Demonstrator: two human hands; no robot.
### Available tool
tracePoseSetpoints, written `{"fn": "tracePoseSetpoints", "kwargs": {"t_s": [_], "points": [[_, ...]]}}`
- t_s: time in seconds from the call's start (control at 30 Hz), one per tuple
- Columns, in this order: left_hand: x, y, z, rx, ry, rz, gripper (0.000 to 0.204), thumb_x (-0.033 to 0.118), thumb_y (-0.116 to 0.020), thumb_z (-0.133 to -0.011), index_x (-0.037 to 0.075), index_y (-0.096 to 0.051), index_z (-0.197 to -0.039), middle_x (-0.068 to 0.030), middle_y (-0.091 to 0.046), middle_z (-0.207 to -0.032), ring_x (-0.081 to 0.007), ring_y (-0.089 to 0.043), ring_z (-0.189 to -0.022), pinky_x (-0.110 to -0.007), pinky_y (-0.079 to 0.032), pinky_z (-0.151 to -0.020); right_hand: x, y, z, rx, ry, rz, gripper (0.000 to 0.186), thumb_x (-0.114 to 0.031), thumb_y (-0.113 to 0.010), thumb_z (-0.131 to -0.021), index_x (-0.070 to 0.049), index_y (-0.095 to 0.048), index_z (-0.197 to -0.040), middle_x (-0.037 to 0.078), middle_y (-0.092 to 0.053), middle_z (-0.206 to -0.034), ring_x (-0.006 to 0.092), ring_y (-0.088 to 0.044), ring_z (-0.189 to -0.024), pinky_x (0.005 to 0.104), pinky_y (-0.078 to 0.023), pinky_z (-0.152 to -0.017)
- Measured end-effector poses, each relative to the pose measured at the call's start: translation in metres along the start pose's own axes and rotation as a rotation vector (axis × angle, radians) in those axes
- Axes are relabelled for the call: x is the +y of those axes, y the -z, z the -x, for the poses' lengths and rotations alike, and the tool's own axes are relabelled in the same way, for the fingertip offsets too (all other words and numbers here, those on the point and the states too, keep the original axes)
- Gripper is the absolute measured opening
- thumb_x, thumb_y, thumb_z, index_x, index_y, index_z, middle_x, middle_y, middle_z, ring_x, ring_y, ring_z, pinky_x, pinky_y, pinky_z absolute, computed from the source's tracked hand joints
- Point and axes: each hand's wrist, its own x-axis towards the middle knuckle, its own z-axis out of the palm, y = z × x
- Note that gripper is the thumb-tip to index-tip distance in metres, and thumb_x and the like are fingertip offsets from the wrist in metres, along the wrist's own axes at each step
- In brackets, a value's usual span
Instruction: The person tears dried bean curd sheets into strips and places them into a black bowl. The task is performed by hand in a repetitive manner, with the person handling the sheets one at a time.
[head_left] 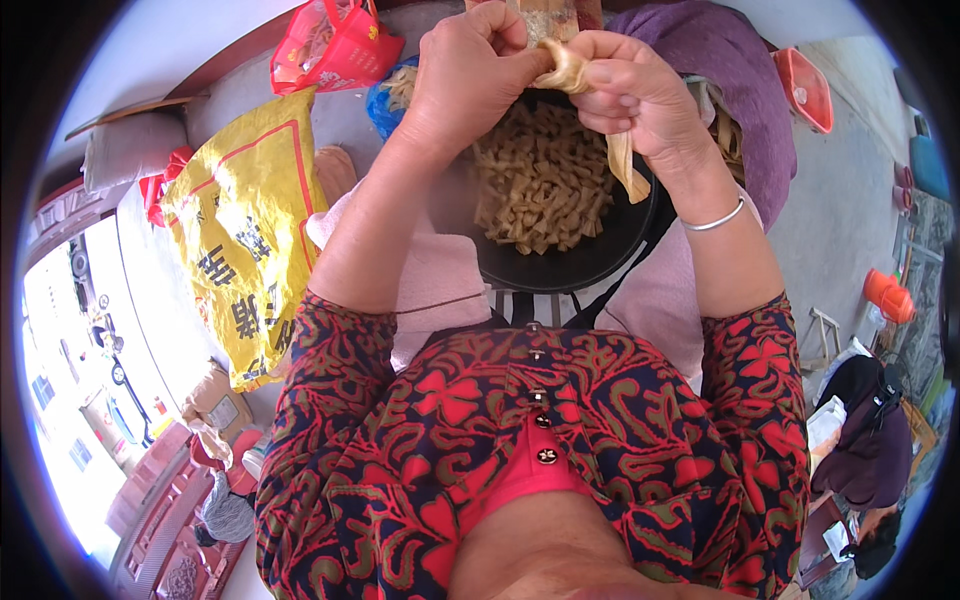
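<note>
Above a dark round pan (545,272), my two hands meet at a pale tan, pliable flat strip (567,70) bent into a loop. My left hand (470,80) pinches the loop's left side between thumb and finger. The right side is gripped in my right hand (645,100), its fingers curled around it. From under that hand a loose end of the strip hangs down over the pan's rim. Many short, brownish-tan pieces (545,180) are heaped in the pan, several of them looking knotted. I cannot tell what the strip is made of.
To the left lies a yellow woven sack (245,240). A red bag (330,45) and a blue bag (383,105) stand beyond it. Purple cloth (760,110) drapes at the right, beside a red basin (803,92). A pink towel (435,275) covers my lap.
</note>
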Motion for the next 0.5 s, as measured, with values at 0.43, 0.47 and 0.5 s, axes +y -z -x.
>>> {"fn": "tracePoseSetpoints", "kwargs": {"t_s": [0.43,0.47,0.5], "points": [[-0.003,0.023,-0.003,-0.526,0.124,0.366,0.024,0.02,-0.065,-0.09,0.001,-0.061,-0.077,0.0015,-0.049,-0.057,-0.0068,-0.045,-0.049,-0.022,-0.035,-0.046,0.002,-0.004,-0.001,0.234,0.12,0.228,0.018,-0.014,-0.058,-0.095,-0.002,-0.062,-0.106,-0.009,-0.045,-0.064,-0.0014,-0.033,-0.05,0.0162,-0.029,-0.045],[-0.002,0.025,-0.003,-0.572,0.149,0.532,0.027,0.023,-0.064,-0.091,0.002,-0.06,-0.074,0.0015,-0.047,-0.055,-0.008,-0.043,-0.046,-0.022,-0.034,-0.043,-0.002,-0.004,0.002,0.211,0.118,0.169,0.018,-0.014,-0.057,-0.095,-0.001,-0.062,-0.107,-0.008,-0.046,-0.064,-0.001,-0.034,-0.05,0.0165,-0.029,-0.045],[-0.006,0.033,-0.003,-0.598,0.15,0.758,0.028,0.021,-0.063,-0.091,0.003,-0.058,-0.07,0.0011,-0.047,-0.054,-0.0079,-0.042,-0.045,-0.022,-0.032,-0.042,-0.007,0.001,0.007,0.209,0.15,0.278,0.018,-0.013,-0.057,-0.095,0.0,-0.063,-0.106,-0.008,-0.046,-0.064,-0.0006,-0.034,-0.051,0.0169,-0.028,-0.045]]}}
